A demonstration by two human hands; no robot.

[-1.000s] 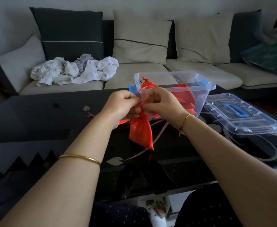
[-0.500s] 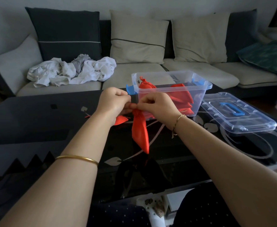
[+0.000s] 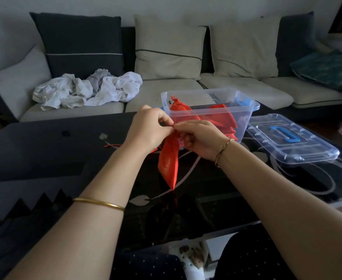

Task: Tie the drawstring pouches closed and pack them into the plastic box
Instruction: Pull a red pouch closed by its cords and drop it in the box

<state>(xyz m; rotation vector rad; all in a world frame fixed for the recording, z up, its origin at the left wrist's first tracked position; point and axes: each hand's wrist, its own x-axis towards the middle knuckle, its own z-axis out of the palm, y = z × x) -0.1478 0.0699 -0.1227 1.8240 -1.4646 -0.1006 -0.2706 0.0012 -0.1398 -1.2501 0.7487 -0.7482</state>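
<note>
At mid-frame the left hand (image 3: 149, 128) and right hand (image 3: 200, 138) meet, each grip pinching the gathered neck of the red fabric drawstring pouch (image 3: 169, 162). The pouch hangs long-axis down below them over the dark glass surface (image 3: 65, 154). The clear plastic box (image 3: 244, 106) sits just beyond, toward upper right, nearer the right hand.

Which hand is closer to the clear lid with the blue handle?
Right. The right hand sits just left of the lid; the left hand is farther left, beyond the pouch.

A home living room: cushioned sofa (image 3: 186, 91), glass coffee table (image 3: 44, 150).
</note>
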